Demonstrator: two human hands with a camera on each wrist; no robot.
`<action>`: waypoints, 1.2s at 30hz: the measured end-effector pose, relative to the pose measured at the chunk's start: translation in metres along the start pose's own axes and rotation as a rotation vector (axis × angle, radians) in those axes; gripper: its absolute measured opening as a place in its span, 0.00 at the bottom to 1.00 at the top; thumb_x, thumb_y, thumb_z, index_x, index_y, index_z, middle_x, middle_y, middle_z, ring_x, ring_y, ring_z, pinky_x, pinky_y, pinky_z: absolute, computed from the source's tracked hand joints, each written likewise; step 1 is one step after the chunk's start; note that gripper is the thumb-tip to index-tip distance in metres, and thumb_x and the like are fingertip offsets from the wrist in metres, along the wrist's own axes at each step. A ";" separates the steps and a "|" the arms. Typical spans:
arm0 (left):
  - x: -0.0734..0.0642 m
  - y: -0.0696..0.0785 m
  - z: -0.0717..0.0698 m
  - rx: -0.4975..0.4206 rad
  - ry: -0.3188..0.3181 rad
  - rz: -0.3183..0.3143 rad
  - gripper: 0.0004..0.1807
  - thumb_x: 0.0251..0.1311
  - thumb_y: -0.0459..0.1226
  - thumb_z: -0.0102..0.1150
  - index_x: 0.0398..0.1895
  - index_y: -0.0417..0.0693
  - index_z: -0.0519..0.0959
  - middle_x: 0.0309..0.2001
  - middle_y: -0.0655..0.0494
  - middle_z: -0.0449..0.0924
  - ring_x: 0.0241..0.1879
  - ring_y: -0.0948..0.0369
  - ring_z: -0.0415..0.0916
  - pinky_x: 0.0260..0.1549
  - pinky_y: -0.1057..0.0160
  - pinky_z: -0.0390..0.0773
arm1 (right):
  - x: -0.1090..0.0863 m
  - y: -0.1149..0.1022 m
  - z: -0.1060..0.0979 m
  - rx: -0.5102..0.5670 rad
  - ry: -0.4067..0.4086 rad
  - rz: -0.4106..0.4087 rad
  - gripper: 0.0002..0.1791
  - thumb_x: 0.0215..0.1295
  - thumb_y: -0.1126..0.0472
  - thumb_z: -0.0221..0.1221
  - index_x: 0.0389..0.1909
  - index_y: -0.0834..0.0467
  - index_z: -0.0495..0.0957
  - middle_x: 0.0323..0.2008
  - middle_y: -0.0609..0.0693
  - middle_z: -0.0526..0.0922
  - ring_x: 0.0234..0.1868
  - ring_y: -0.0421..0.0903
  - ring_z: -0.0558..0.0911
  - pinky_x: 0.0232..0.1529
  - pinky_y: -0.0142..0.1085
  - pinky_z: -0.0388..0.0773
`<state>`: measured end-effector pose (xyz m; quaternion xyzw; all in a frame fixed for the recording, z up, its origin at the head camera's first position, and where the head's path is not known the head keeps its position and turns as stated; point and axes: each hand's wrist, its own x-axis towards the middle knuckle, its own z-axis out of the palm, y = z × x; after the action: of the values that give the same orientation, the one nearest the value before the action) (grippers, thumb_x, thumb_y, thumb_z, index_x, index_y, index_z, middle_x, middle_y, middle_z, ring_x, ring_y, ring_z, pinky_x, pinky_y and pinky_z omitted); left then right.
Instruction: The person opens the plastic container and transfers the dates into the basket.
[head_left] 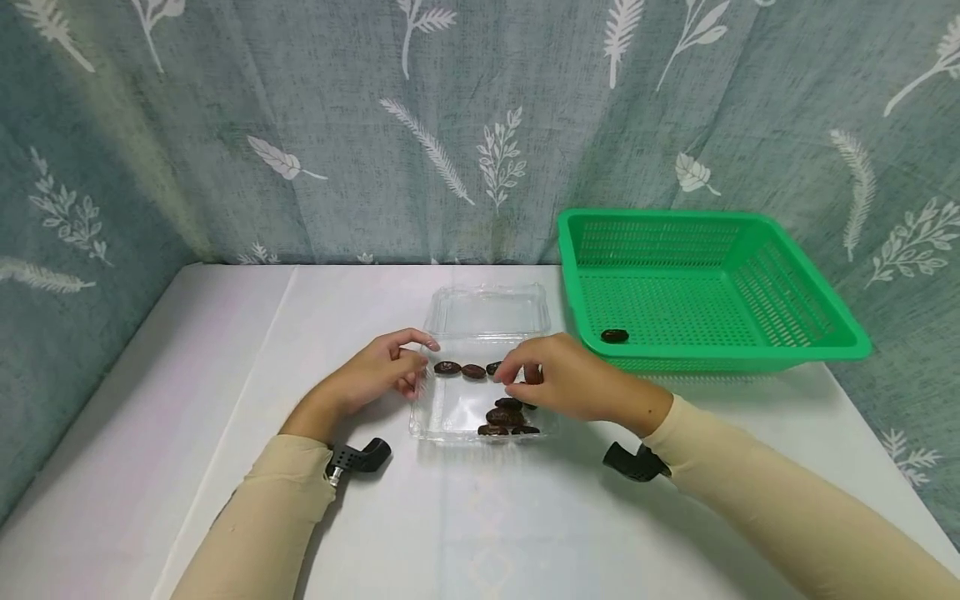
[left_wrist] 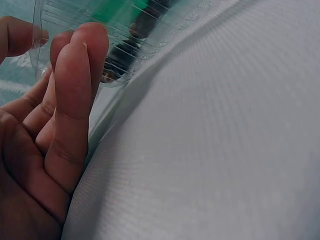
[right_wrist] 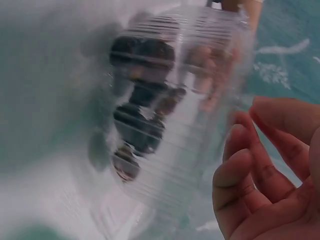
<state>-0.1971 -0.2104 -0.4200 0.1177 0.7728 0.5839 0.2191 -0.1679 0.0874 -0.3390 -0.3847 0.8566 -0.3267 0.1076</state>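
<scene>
Dates (head_left: 473, 372) lie in a clear box (head_left: 453, 410), a green basket (head_left: 660, 300) to its right.
Right hand (head_left: 570, 379), loosely bent, nothing visibly pinched, partly hides some; left hand (head_left: 378, 371) curves at the box's wall, grip unclear; right-wrist view blurs.

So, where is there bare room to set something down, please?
The white table is bare between the beige sleeves before the clear plastic box and left of the left hand. The green plastic basket is bare right of its dark oval date. More dates and the right hand crowd the box's right half.
</scene>
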 end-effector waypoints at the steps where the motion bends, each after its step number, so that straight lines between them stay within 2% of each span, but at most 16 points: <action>1: 0.000 0.000 0.000 0.002 0.004 0.001 0.18 0.70 0.35 0.48 0.61 0.41 0.71 0.25 0.55 0.75 0.23 0.62 0.77 0.29 0.63 0.85 | 0.002 0.001 0.003 0.005 -0.008 0.005 0.07 0.63 0.67 0.64 0.41 0.58 0.87 0.40 0.52 0.88 0.29 0.35 0.77 0.31 0.28 0.78; 8: 0.002 -0.001 0.000 0.010 0.008 -0.012 0.19 0.69 0.35 0.49 0.60 0.40 0.71 0.24 0.55 0.74 0.22 0.62 0.77 0.28 0.63 0.84 | 0.013 0.011 0.016 0.010 -0.068 -0.005 0.08 0.64 0.67 0.63 0.43 0.59 0.86 0.40 0.52 0.89 0.33 0.35 0.81 0.36 0.27 0.81; 13: 0.004 0.002 0.001 0.002 0.002 -0.002 0.19 0.69 0.35 0.49 0.60 0.41 0.71 0.24 0.55 0.75 0.23 0.62 0.77 0.28 0.64 0.84 | 0.016 0.018 0.018 -0.050 -0.094 -0.008 0.08 0.64 0.68 0.63 0.42 0.59 0.86 0.40 0.50 0.88 0.35 0.36 0.82 0.38 0.28 0.81; 18: 0.004 0.002 0.000 -0.004 -0.010 -0.002 0.19 0.69 0.35 0.49 0.61 0.39 0.71 0.24 0.56 0.74 0.23 0.62 0.78 0.29 0.64 0.84 | 0.018 0.023 0.018 -0.121 -0.153 -0.005 0.09 0.62 0.69 0.65 0.42 0.58 0.86 0.40 0.49 0.88 0.37 0.36 0.83 0.42 0.30 0.82; 29: 0.001 0.001 -0.002 -0.007 -0.006 -0.002 0.19 0.70 0.35 0.49 0.61 0.39 0.71 0.25 0.55 0.75 0.23 0.62 0.78 0.28 0.64 0.84 | 0.024 0.021 0.019 -0.250 -0.261 -0.017 0.11 0.61 0.69 0.66 0.44 0.55 0.86 0.37 0.46 0.88 0.39 0.40 0.84 0.45 0.34 0.81; 36: -0.001 0.002 -0.002 -0.010 -0.006 -0.006 0.19 0.70 0.35 0.49 0.62 0.38 0.70 0.25 0.55 0.75 0.23 0.62 0.78 0.29 0.64 0.84 | 0.025 0.020 0.021 -0.269 -0.265 0.005 0.13 0.61 0.70 0.64 0.46 0.56 0.85 0.33 0.45 0.87 0.37 0.40 0.82 0.44 0.34 0.81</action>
<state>-0.1976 -0.2124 -0.4179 0.1159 0.7696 0.5868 0.2237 -0.1871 0.0688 -0.3661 -0.4331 0.8718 -0.1554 0.1679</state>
